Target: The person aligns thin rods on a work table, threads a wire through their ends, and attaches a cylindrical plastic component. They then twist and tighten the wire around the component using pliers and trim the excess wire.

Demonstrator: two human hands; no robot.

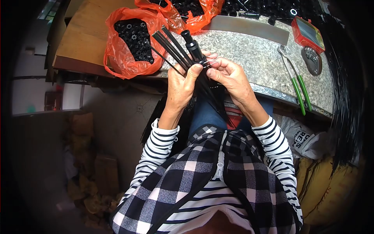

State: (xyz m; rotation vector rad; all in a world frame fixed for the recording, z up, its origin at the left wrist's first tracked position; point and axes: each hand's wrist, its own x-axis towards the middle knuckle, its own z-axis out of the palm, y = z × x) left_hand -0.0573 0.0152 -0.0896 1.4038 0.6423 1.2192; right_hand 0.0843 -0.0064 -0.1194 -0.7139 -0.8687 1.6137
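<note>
In front of my body, my left hand [184,84] is closed around a bundle of thin black rods [171,46], which look like umbrella ribs. They fan out above the fist and trail down below it towards my lap. A stepped black cylindrical part [192,45] stands tilted among the rods, beside my left thumb. My right hand [230,77] pinches with thumb and forefinger at the lower end of this part, on what looks like a thin pale wire [211,61]. Both hands meet there, and the fingers hide some of the joint.
An orange plastic bag [117,66] of small black notched parts lies left on the speckled worktop [241,50]. Behind are another orange bag [208,19] and a flat metal strip [249,29]. Green-handled pincers [299,87], a red box [307,34] and a dark dish [311,61] lie right.
</note>
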